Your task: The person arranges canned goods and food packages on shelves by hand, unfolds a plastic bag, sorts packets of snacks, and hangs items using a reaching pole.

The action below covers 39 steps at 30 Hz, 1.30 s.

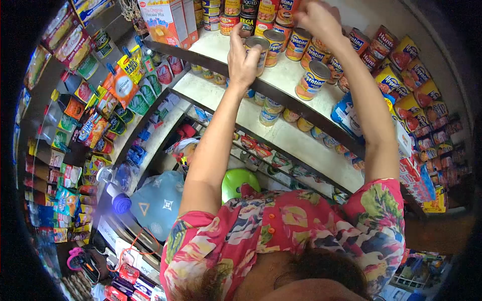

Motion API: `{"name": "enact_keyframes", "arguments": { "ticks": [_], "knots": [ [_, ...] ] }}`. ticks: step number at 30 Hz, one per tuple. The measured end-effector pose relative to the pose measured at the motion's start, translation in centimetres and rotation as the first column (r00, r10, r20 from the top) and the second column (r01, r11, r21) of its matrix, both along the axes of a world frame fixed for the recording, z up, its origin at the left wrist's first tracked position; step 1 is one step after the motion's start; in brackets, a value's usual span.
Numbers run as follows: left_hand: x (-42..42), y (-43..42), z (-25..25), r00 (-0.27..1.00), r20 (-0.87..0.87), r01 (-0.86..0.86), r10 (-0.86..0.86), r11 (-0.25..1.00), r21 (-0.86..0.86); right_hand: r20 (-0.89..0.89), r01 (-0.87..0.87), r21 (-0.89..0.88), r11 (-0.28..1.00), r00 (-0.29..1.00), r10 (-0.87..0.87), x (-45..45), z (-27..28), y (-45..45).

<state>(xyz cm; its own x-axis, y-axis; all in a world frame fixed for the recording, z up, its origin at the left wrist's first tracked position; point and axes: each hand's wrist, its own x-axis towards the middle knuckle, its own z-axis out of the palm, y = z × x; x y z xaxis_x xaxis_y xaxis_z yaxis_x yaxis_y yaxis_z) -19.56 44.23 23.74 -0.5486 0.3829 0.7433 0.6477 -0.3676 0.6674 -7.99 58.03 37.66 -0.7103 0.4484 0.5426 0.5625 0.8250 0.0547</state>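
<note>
On the upper shelf, my left hand is closed round a can, thumb across its upper side. Beside it stands an Argentina can, and another Argentina can is a little further right. My right hand is raised over the back rows of cans, its fingers curled; what they hold, if anything, is hidden. Below that hand, several Argentina cans stand upright. One Argentina can stands apart near the shelf's front edge.
A pancake mix box stands left of the cans. Hunt's cans and pouches line the right side. Hanging packets and jars fill the left shelves. Lower shelves hold more cans. A green round object is below.
</note>
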Motion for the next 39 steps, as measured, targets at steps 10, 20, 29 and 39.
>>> {"name": "enact_keyframes", "arguments": {
  "ticks": [10, 20, 29, 39],
  "knots": [
    [-0.4, -0.9, 1.3, 0.993, 0.024, 0.121, -0.118, 0.976, -0.179, 0.338, 0.092, 0.255, 0.963, 0.924, -0.178, -1.9, -3.9, 0.7],
    [-0.5, -0.3, 0.4, 0.974, 0.216, 0.039, -0.061, 0.994, 0.104, 0.520, -0.058, 0.082, 0.995, 0.854, 0.008, 1.2, -1.8, -5.0],
    [-0.6, -0.4, 0.7, 0.986, 0.168, 0.013, 0.001, 0.996, -0.083, 0.318, -0.253, -0.339, 0.906, 0.876, 0.363, -2.8, -1.1, -3.1],
    [-1.6, 0.2, 0.2, 0.996, 0.085, -0.014, 0.030, 0.983, -0.183, 0.501, 0.116, -0.155, 0.981, 0.865, -0.023, -4.0, -0.1, -2.3]
  ]
}}
